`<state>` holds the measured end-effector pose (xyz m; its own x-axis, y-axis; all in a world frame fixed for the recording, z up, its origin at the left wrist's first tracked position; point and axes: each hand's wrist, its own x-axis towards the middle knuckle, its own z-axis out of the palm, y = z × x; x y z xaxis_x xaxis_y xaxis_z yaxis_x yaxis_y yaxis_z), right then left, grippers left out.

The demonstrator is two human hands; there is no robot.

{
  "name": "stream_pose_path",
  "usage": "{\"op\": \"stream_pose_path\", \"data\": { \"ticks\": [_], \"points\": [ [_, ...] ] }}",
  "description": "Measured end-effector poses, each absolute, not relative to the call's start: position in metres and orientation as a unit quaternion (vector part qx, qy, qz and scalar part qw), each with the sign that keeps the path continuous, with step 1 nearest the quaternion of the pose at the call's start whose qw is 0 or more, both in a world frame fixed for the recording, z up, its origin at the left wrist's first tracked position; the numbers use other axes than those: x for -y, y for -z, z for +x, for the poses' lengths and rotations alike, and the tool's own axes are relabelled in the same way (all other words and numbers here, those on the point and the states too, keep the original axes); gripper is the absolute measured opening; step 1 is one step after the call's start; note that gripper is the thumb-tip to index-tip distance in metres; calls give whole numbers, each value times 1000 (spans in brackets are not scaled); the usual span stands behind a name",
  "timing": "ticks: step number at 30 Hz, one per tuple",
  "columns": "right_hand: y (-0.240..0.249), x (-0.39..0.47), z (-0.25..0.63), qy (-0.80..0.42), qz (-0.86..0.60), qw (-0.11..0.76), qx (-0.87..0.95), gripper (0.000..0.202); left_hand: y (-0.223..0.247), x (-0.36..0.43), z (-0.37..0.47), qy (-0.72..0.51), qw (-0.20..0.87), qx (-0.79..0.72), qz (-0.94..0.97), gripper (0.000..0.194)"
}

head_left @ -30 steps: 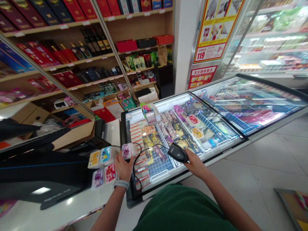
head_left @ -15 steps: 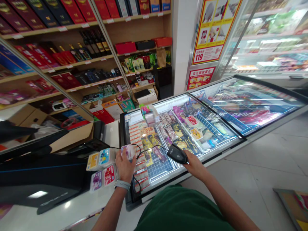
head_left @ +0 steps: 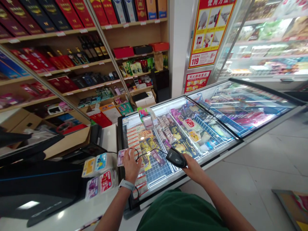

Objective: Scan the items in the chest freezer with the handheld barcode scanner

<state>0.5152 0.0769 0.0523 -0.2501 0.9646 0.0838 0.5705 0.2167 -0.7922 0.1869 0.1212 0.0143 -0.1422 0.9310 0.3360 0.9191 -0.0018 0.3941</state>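
My right hand (head_left: 192, 167) is closed round a black handheld barcode scanner (head_left: 176, 158), held above the glass-topped freezer (head_left: 154, 184). A thin black cable runs leftward from the scanner, passing near my left hand. My left hand (head_left: 132, 166), with a pale watch on its wrist, grips the right side of a small clear pack with a pinkish-purple label (head_left: 121, 158) at the freezer's left edge. The fingers cover part of that pack. Left of this hand, similar packs stand on the white counter: a yellow-labelled one (head_left: 89, 166), a blue one (head_left: 101, 161), a red one (head_left: 106, 180) and a purple one (head_left: 92, 188).
Frozen packages in wire baskets (head_left: 161, 141) show through the freezer's glass. A black monitor-like device (head_left: 43, 189) stands at the left on the counter (head_left: 69, 211). Behind are shelves (head_left: 141, 24) of boxes and bottles. A framed floor display (head_left: 288, 205) sits at lower right.
My left hand has shifted to the right across the pinkish-purple pack, uncovering its left part. The scanner stays in my right hand over the freezer. The view has tilted slightly.
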Motion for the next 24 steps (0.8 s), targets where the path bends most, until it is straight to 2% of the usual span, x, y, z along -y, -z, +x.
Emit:
{"op": "stream_pose_path", "data": {
  "ticks": [5,24],
  "points": [
    [-51,-77,516,-329,-536,296,719,43,-7,-131,199,-259,20,-685,680,52],
    [-44,-76,520,-332,-553,308,700,47,-1,-179,256,-223,63,-599,767,59]
  ]
}}
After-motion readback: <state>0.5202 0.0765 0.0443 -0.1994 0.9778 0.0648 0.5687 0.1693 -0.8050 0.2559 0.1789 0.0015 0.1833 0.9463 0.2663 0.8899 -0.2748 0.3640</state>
